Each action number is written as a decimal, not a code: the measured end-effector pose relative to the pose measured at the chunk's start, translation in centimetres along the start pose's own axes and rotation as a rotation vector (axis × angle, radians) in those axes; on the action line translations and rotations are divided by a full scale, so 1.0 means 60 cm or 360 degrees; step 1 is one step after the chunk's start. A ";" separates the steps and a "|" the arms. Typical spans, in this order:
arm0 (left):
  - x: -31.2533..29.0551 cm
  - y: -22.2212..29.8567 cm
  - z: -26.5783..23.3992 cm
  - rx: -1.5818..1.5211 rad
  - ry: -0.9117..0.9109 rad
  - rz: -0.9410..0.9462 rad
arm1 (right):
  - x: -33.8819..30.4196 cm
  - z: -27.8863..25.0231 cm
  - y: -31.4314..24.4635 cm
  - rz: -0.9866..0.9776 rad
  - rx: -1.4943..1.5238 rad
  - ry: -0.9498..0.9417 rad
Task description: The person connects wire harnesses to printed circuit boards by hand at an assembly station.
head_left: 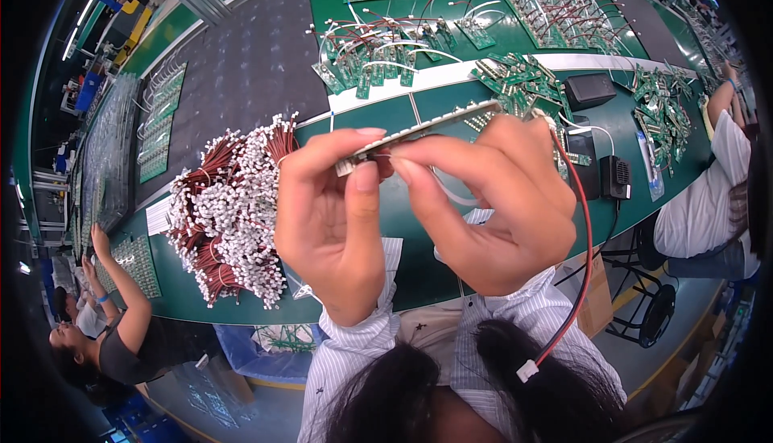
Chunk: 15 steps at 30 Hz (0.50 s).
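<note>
In front of my chest I hold a narrow green circuit board [435,126] edge-on, tilted up to the right. My left hand [328,221] is closed, gripping the board's lower left end between thumb and forefinger. The thumb and forefinger of my right hand [503,209] pinch a thin wire against that same end; its tip is hidden by the fingers. A white wire [455,193] curves beneath the right fingers. From behind the right hand a red and black cable [586,262] hangs down, ending in a white plug [527,371].
A big heap of red-brown cables with white plugs [233,209] lies left. Small green boards [523,80] are piled beyond my hands, wired boards [386,48] farther back. A black box [617,177] stands right. Other people [121,338] sit at both sides; a blue bin [250,354] is below.
</note>
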<state>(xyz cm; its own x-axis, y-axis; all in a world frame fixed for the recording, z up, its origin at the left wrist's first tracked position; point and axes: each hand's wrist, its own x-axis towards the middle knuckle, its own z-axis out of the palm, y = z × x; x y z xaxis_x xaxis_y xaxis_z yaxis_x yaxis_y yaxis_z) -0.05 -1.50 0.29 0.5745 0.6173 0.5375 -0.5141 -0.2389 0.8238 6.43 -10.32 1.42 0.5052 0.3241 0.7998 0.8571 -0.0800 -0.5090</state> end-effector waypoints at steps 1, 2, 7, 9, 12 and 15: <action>0.001 -0.001 0.000 0.0060 -0.0023 0.0087 | 0.000 0.002 0.002 -0.0025 0.0002 0.0024; 0.002 -0.001 -0.001 0.0062 -0.0022 0.0088 | 0.000 0.004 0.003 -0.0050 0.0004 0.0047; 0.002 -0.006 0.000 0.0192 0.0005 0.0176 | -0.001 0.007 0.006 -0.0062 -0.0011 0.0074; 0.002 -0.008 -0.002 0.0232 0.0020 0.0205 | -0.001 0.010 0.004 -0.0055 0.0014 0.0076; 0.002 -0.010 -0.004 0.0275 0.0033 0.0237 | 0.001 0.016 0.005 -0.0062 0.0050 0.0051; 0.003 -0.008 0.005 0.0254 0.0036 0.0262 | 0.003 0.015 0.006 -0.0045 0.0116 0.0130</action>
<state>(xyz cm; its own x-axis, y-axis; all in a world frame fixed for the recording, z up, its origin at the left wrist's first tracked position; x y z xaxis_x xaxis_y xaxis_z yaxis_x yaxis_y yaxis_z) 0.47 -1.50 0.04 0.4760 0.5763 0.6643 -0.4916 -0.4520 0.7443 6.74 -9.47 1.08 0.4900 0.2471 0.8360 0.8630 -0.0023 -0.5051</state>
